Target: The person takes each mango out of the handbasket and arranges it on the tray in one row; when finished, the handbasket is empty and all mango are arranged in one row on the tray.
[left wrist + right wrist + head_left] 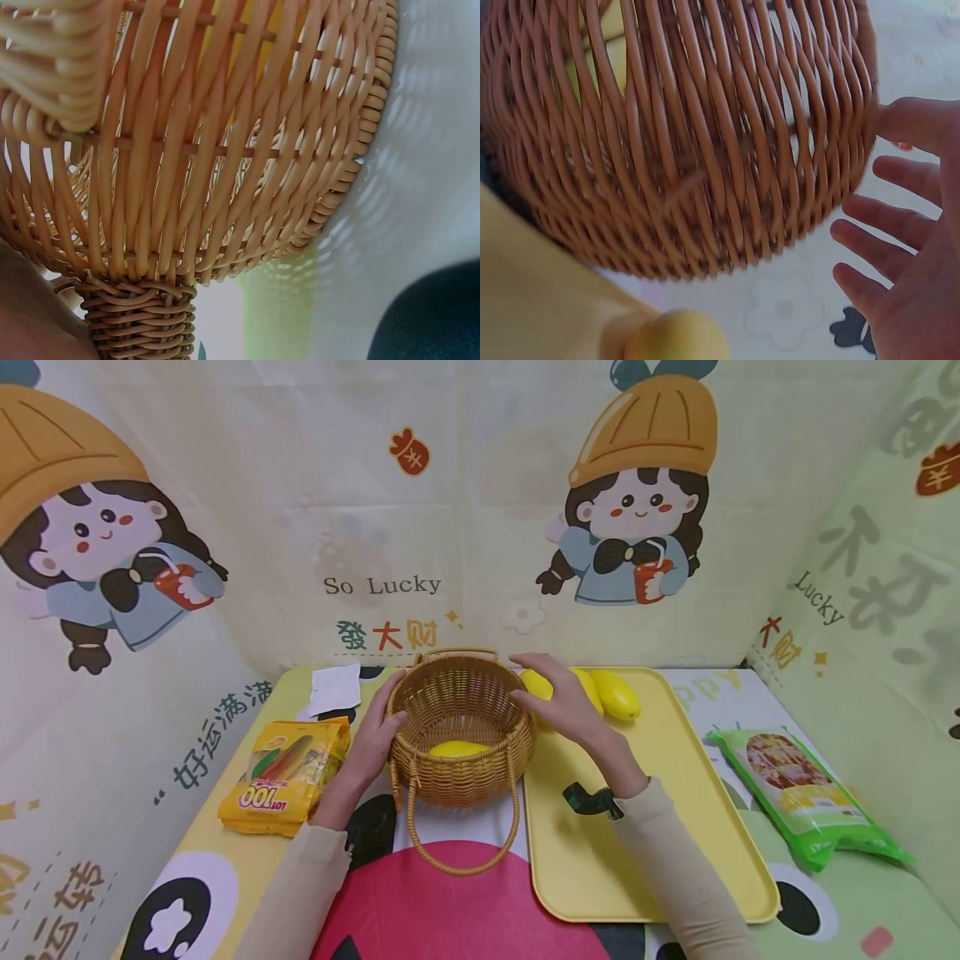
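Observation:
A round wicker basket (465, 785) stands at the middle of the table, its handle (463, 870) folded down toward the front. Inside it lies a yellow fruit (459, 749), partly hidden by the near wall. My left hand (367, 739) holds the basket's left side, thumb at the rim; its fingertips are hidden. On the right side my right hand (566, 702) has its fingers spread, and in the right wrist view its topmost digit (915, 124) reaches the wicker wall. Several yellow fruits (617, 697) lie behind the right hand on the yellow tray (600, 877).
An orange snack bag (281, 777) and a white paper square (335, 689) lie at the left. To the right of the tray is a green-edged food packet (802, 793). Printed cloth walls (480, 543) enclose the back and both sides.

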`<move>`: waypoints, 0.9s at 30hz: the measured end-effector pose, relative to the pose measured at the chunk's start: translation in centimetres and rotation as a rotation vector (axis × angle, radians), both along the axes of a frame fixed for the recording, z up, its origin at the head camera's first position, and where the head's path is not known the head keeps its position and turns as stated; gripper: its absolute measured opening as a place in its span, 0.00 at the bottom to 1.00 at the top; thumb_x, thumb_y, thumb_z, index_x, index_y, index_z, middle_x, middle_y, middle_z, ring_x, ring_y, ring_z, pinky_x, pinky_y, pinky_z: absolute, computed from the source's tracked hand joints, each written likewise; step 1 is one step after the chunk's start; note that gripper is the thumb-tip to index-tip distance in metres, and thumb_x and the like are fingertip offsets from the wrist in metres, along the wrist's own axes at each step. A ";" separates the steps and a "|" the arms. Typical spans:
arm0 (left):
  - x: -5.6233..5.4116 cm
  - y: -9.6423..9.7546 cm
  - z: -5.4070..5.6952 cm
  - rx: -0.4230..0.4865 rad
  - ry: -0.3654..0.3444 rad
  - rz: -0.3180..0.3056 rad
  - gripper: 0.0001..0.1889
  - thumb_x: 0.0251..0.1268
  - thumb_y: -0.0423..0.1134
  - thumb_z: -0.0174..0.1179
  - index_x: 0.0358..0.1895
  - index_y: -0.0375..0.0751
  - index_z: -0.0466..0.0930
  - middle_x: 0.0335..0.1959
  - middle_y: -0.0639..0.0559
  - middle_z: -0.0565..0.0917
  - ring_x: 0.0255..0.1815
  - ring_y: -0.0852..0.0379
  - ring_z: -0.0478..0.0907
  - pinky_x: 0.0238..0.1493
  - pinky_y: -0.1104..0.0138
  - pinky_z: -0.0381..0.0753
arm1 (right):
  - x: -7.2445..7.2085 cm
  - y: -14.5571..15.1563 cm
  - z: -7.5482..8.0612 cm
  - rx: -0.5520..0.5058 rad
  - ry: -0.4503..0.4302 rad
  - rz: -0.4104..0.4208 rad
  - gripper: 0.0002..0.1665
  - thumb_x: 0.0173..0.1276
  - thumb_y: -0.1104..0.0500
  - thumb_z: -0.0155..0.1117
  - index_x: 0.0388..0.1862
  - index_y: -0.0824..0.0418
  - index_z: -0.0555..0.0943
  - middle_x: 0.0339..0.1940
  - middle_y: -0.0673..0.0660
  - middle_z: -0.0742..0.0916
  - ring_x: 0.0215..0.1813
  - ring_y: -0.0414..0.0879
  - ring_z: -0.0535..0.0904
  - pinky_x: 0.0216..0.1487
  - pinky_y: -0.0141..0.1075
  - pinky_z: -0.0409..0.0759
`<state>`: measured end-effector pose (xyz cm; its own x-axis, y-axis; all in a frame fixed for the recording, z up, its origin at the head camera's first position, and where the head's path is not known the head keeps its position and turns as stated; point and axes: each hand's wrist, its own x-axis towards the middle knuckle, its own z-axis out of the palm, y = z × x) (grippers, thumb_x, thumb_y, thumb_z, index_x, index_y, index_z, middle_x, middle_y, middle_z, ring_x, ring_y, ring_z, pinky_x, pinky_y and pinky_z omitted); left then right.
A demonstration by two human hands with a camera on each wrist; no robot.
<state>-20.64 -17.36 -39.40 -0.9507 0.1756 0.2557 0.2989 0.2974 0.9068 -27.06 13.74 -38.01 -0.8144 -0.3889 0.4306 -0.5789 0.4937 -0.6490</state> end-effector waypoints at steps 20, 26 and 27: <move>0.0 -0.1 -0.3 0.039 0.027 -0.022 0.34 0.73 0.37 0.44 0.80 0.43 0.47 0.80 0.39 0.52 0.78 0.33 0.53 0.71 0.36 0.62 | 0.8 -5.8 2.8 0.396 0.014 0.255 0.33 0.66 0.49 0.67 0.70 0.50 0.73 0.65 0.51 0.81 0.64 0.47 0.78 0.62 0.44 0.79; -0.2 0.0 -0.3 0.025 0.026 -0.017 0.34 0.73 0.37 0.43 0.80 0.43 0.47 0.80 0.39 0.52 0.78 0.33 0.53 0.71 0.36 0.61 | 0.6 -6.3 3.0 0.549 -0.029 0.247 0.36 0.64 0.45 0.68 0.71 0.47 0.73 0.69 0.50 0.79 0.71 0.49 0.74 0.68 0.46 0.75; -0.2 0.0 -0.3 0.024 0.026 -0.017 0.34 0.73 0.37 0.43 0.80 0.43 0.47 0.80 0.39 0.52 0.78 0.33 0.53 0.71 0.36 0.61 | 0.5 -6.4 3.0 0.576 -0.041 0.251 0.36 0.63 0.45 0.69 0.71 0.45 0.73 0.69 0.49 0.79 0.72 0.48 0.72 0.69 0.46 0.74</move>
